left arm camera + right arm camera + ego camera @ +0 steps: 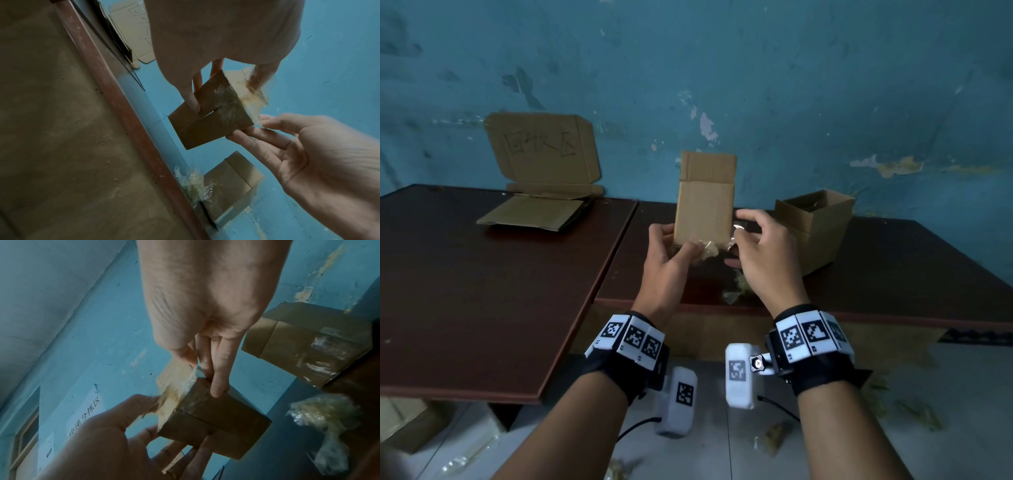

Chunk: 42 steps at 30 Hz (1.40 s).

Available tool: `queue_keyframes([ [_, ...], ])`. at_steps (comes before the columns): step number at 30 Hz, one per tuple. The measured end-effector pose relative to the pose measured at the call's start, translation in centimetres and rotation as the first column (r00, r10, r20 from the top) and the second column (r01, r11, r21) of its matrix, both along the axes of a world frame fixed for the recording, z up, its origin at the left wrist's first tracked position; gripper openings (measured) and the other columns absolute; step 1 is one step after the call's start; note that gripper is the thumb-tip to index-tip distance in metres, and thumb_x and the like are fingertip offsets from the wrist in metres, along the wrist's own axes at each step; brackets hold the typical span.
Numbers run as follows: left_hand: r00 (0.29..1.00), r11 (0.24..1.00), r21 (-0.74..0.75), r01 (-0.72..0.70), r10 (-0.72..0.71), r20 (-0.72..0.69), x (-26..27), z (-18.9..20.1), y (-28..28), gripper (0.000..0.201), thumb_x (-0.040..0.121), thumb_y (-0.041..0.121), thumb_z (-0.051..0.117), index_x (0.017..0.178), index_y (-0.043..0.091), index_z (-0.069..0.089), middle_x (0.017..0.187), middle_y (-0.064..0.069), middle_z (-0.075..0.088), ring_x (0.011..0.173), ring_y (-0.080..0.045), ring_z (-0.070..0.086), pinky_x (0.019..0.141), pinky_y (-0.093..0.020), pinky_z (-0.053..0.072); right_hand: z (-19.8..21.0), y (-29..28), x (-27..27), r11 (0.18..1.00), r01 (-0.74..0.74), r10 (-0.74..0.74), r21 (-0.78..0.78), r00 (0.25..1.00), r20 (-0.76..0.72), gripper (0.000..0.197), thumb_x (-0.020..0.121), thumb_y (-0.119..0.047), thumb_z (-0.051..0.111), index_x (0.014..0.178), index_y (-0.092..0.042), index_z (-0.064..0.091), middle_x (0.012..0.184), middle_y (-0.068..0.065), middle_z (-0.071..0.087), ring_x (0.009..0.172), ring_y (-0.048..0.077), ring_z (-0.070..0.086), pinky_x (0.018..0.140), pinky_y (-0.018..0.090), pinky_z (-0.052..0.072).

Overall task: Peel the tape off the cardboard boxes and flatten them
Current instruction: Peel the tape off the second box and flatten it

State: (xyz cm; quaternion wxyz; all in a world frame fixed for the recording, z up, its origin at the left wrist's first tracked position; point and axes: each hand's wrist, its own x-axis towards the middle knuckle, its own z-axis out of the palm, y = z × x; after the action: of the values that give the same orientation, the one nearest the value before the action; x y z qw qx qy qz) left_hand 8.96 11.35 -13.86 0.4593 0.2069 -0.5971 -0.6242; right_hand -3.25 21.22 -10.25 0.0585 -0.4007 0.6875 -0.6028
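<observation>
Holding the small cardboard box (704, 202) upright in the air over the table (482, 291): left hand (666, 260) grips its lower end and a tape (707, 248) flap, right hand (763, 255) pinches tape at the corner. Risk: that thin, crumpled tape could tear or re-stick if pulled at an angle, leaving scraps on the bottom seam.

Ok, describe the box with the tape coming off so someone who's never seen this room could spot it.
Above the dark table by the blue wall, between both hands, is a small upright cardboard box. Unlike the open box resting to its right and the flattened cardboard at far left, it is in the air, with crumpled clear tape hanging from its bottom.
</observation>
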Motion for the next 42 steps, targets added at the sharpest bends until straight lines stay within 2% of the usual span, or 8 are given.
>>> queue_keyframes([
  [7,0.999,0.999,0.01,-0.032,0.032,0.039,0.2,0.0,-0.3,0.044,0.085,0.039,0.072,0.125,0.028,0.055,0.126,0.003,0.067,0.114,-0.013,0.07,0.095,-0.034,0.06,0.0,0.1,-0.1,0.999,-0.032,0.035,-0.04,0.997,0.066,0.025,0.104,-0.003,0.053,0.112,-0.022,0.068,0.101,0.005,0.073,0.091,0.017,0.076,0.07,0.037,0.067],
  [13,0.999,0.997,0.064,-0.035,0.033,0.034,0.5,0.5,-0.3,0.036,0.101,0.03,0.066,0.134,0.023,0.051,0.128,-0.001,0.065,0.114,-0.019,0.071,0.082,-0.03,0.063,-0.3,-0.3,0.2,0.994,-0.062,0.079,-0.092,0.978,0.192,0.021,0.106,-0.01,0.054,0.095,-0.011,0.072,0.096,0.012,0.078,0.094,0.023,0.079,0.077,0.037,0.067],
  [17,0.997,0.994,0.094,-0.049,0.044,0.058,0.8,0.5,-0.6,0.037,0.101,0.038,0.063,0.134,0.025,0.052,0.128,-0.001,0.067,0.114,-0.015,0.07,0.083,-0.033,0.06,0.4,-0.1,0.2,0.972,-0.148,0.207,-0.18,0.906,0.368,0.018,0.104,-0.009,0.057,0.1,0.0,0.073,0.099,0.014,0.08,0.1,0.022,0.079,0.09,0.041,0.065],
  [22,0.994,0.995,0.097,-0.032,0.022,0.107,0.5,0.1,-0.2,0.048,0.095,0.049,0.065,0.137,0.031,0.051,0.134,0.001,0.067,0.117,-0.013,0.07,0.084,-0.033,0.057,0.3,0.2,-0.3,0.989,-0.138,0.147,-0.058,0.968,0.201,0.017,0.088,-0.007,0.076,0.103,-0.011,0.068,0.095,0.005,0.08,0.098,0.019,0.078,0.092,0.044,0.064],
  [25,0.994,0.996,0.089,-0.03,0.02,0.109,0.3,-0.1,-0.5,0.045,0.101,0.043,0.065,0.142,0.031,0.051,0.137,0.001,0.065,0.118,-0.013,0.069,0.08,-0.028,0.058,0.3,0.1,-0.1,0.984,-0.164,0.177,-0.071,0.953,0.247,0.019,0.096,0.0,0.073,0.106,-0.008,0.058,0.109,0.012,0.074,0.101,0.018,0.077,0.087,0.04,0.066],
  [27,0.99,0.998,0.052,-0.041,0.033,0.137,0.2,-0.3,-0.8,0.057,0.09,0.056,0.067,0.142,0.036,0.052,0.139,0.001,0.061,0.121,-0.015,0.068,0.079,-0.027,0.058,0.2,0.0,0.1,0.983,-0.169,0.181,-0.068,0.948,0.26,0.019,0.099,-0.002,0.07,0.107,-0.01,0.055,0.119,0.013,0.067,0.104,0.02,0.076,0.083,0.037,0.066],
  [33,0.976,0.997,-0.02,-0.068,0.071,0.206,0.1,-0.8,-1.9,0.059,0.077,0.061,0.059,0.135,0.052,0.058,0.137,0.004,0.059,0.129,-0.028,0.059,0.106,-0.062,0.052,-0.1,-0.2,0.3,0.985,-0.169,0.171,-0.034,0.941,0.291,0.01,0.107,-0.011,0.059,0.111,-0.018,0.054,0.126,0.008,0.059,0.109,0.022,0.073,0.077,0.035,0.066],
  [42,0.944,0.992,-0.071,-0.103,0.12,0.309,0.2,-0.9,-2.1,0.063,0.075,0.064,0.058,0.137,0.058,0.056,0.134,0.01,0.05,0.133,-0.032,0.05,0.112,-0.061,0.045,-0.1,-0.5,0.4,0.987,-0.141,0.157,-0.074,0.941,0.298,0.011,0.11,-0.01,0.052,0.106,-0.02,0.054,0.115,0.012,0.064,0.102,0.028,0.076,0.076,0.041,0.067],
])
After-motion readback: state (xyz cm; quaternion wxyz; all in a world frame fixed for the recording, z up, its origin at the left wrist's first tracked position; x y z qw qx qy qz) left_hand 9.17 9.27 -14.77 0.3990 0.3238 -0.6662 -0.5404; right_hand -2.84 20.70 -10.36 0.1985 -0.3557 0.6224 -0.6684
